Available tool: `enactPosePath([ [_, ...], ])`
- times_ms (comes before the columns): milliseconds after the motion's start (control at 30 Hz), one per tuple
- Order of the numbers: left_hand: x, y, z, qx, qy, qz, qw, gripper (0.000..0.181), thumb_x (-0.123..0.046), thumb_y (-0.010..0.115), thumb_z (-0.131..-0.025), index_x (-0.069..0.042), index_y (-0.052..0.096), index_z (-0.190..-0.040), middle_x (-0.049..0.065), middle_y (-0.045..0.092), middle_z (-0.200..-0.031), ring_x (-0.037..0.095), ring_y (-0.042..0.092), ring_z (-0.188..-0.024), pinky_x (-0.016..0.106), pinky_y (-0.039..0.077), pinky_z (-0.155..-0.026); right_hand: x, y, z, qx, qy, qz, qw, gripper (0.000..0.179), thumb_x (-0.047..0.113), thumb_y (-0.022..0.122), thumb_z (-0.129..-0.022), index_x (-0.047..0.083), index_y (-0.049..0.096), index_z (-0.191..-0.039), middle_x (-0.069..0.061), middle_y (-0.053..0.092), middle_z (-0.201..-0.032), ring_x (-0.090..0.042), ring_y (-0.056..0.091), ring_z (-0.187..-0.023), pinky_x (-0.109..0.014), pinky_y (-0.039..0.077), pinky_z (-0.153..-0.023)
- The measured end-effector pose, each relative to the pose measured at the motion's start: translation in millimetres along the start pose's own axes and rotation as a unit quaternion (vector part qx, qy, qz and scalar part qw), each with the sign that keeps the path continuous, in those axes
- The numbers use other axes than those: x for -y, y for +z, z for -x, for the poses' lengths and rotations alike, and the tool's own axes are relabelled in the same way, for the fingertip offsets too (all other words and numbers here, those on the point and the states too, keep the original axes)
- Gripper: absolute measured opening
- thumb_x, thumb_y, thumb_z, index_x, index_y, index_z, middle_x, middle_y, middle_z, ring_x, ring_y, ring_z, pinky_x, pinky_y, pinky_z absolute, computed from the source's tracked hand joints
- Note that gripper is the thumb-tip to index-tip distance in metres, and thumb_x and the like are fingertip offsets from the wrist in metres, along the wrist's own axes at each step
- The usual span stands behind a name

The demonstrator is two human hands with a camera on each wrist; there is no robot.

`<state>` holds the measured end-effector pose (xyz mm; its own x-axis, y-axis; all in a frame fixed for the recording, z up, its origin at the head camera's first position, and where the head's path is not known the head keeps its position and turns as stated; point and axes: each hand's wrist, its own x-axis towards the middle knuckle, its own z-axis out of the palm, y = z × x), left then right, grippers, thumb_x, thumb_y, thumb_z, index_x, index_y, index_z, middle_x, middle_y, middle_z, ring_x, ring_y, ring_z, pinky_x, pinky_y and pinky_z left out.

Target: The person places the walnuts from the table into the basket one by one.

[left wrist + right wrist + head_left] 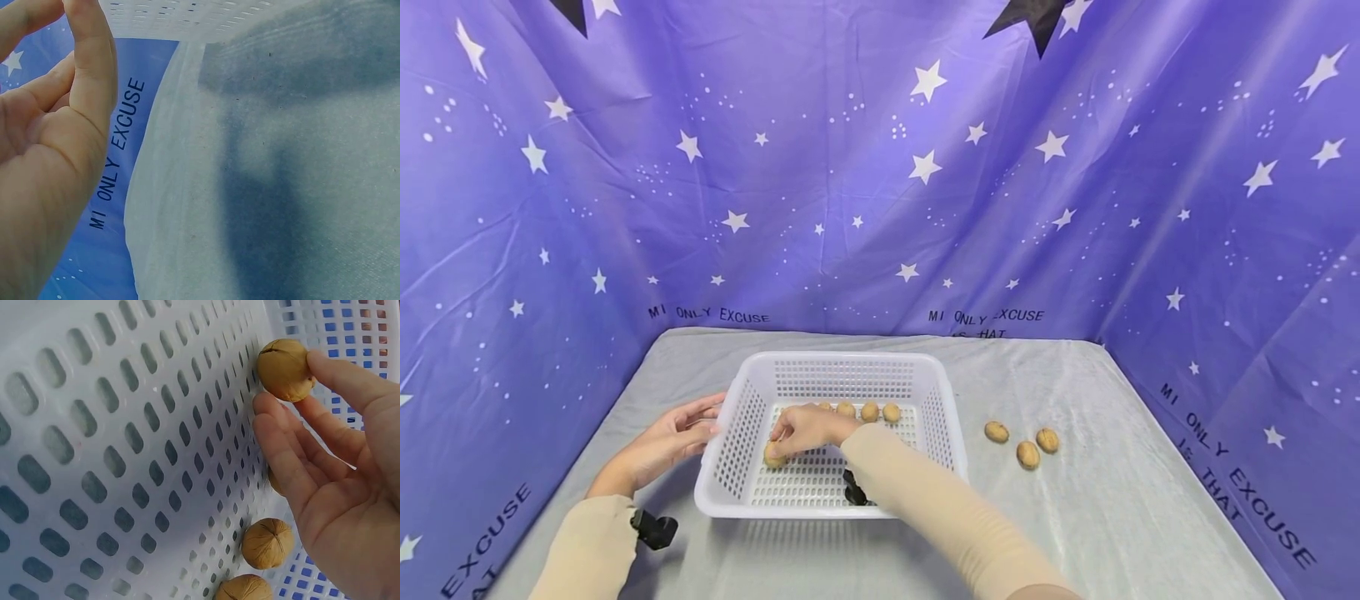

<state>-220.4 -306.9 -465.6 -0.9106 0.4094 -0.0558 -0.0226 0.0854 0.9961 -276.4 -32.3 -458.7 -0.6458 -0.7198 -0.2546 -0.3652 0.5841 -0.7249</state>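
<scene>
A white plastic basket [797,511] with slotted walls stands on the grey cloth. Inside it, at the left end, my right hand [808,428] pinches a walnut [285,370] between thumb and fingers, low over the slotted floor. Several more walnuts [869,412] sit in a row toward the basket's back wall, partly hidden by that hand. My left hand [658,446] is at the outer left side of the basket, its extended fingertips right at the rim; the left wrist view shows the palm [56,144] beside the basket's edge.
Three loose walnuts [1027,455] lie on the grey cloth [1120,500] to the right of the basket. A purple curtain [865,183] with white stars hangs behind and on both sides. Each wrist carries a small black camera [654,530].
</scene>
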Motion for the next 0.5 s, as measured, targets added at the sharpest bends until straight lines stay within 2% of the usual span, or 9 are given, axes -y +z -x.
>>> enactPosePath([
  [167,0.7,-0.1,0.5,-0.006,-0.001,-0.001,1.0000,0.063,-0.004,0.055,-0.102,0.004,0.024,-0.156,0.021,0.047,-0.138,0.016,0.061,-0.113,0.033,0.054,-0.094,0,-2,-0.7,0.000,-0.001,0.028,0.9996,0.031,0.030,0.074,-0.092,0.010,0.069,-0.116,0.007,0.070,-0.082,-0.007,0.065,-0.076,-0.020,0.050,-0.074],
  [300,0.0,0.0,0.9,-0.006,-0.004,-0.001,1.0000,0.064,-0.004,0.056,-0.101,0.004,0.023,-0.156,0.020,0.047,-0.138,0.015,0.061,-0.114,0.033,0.054,-0.094,2,-9,1.9,0.002,-0.005,0.059,0.9982,0.036,0.035,0.073,-0.092,0.012,0.070,-0.120,0.009,0.070,-0.091,-0.004,0.062,-0.086,-0.022,0.049,-0.084],
  [400,0.1,0.1,0.8,-0.005,-0.008,-0.001,1.0000,0.064,-0.005,0.056,-0.102,0.003,0.023,-0.156,0.021,0.047,-0.139,0.015,0.060,-0.114,0.032,0.053,-0.094,5,-16,5.8,0.003,-0.005,0.051,0.9987,0.038,0.032,0.073,-0.092,0.010,0.069,-0.122,0.008,0.069,-0.101,-0.006,0.060,-0.094,-0.025,0.049,-0.089],
  [500,0.4,0.4,0.9,-0.004,-0.011,-0.002,0.9999,0.064,-0.006,0.056,-0.102,0.002,0.023,-0.157,0.021,0.045,-0.141,0.015,0.060,-0.115,0.032,0.053,-0.095,9,-24,10.3,0.007,-0.009,0.033,0.9994,0.039,0.028,0.073,-0.091,0.007,0.068,-0.124,0.005,0.068,-0.103,-0.008,0.061,-0.095,-0.026,0.050,-0.088],
])
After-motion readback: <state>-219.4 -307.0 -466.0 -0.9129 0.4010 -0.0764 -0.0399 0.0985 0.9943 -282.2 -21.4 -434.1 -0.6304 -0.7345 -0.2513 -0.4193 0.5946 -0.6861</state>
